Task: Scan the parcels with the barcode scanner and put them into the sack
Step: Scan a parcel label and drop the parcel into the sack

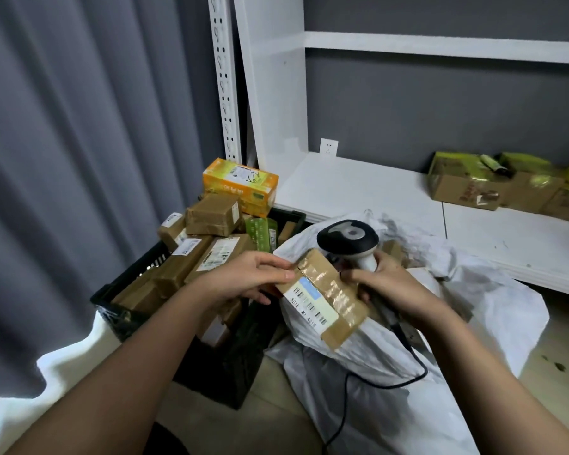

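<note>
— Left of the white sack (391, 326), what is seen?
— A black crate (138, 310) heaped with brown parcels, topped by an orange box (240, 185).
— And above the sack's mouth?
— A taped parcel (322, 298) with a barcode label is gripped at its left end by the left hand (243, 277). Its right end is touched by the right hand (388, 284), by which the barcode scanner (349, 241) is clasped, head just over the parcel.

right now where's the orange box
In the head view the orange box sits left of centre, on top of the heap of brown parcels in the black crate, just in front of the white shelf upright.
</note>
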`<state>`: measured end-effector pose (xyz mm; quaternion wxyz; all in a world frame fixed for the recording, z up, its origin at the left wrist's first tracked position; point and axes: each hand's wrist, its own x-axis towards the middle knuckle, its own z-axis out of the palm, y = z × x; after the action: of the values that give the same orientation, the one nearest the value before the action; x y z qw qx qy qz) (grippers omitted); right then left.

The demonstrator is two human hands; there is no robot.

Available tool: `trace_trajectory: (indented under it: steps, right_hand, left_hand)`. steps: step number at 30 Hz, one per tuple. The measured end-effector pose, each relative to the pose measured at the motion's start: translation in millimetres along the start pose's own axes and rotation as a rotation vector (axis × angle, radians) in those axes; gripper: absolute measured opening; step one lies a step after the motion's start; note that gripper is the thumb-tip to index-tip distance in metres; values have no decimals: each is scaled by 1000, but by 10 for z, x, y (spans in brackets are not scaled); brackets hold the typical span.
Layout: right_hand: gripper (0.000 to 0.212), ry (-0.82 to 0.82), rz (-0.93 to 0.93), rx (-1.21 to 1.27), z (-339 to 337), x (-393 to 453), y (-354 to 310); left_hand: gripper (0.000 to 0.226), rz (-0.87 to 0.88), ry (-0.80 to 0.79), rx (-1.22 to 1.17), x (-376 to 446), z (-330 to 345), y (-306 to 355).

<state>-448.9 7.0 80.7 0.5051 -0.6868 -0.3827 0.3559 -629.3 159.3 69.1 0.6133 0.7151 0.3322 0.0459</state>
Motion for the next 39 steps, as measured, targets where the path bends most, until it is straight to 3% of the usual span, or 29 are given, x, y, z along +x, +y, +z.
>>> trace_trajectory:
  steps: [4,8,11,18,27,39]
  right_hand:
    - [8,317,-120,198,-23,21,-14]
    - [18,207,-165,393,23,-46,-43]
    - [34,87,-155,326,160,-128,-40]
    - [30,14,-156,170,321,-142,10]
    - [36,39,-174,89,311,-153,16]
    - [29,47,-160,31,302,-190,8]
  left_hand:
    - [45,-39,234,-319,57,-69,-79]
    - [47,42,432,-681,113,-80,-121]
    - [53,92,502,-806,153,-96,-120]
    - [62,138,582,-819,212,-214,-60]
    - [64,137,597,-828,218,-255,-104]
    - [63,113,597,-830,253,-281,-143]
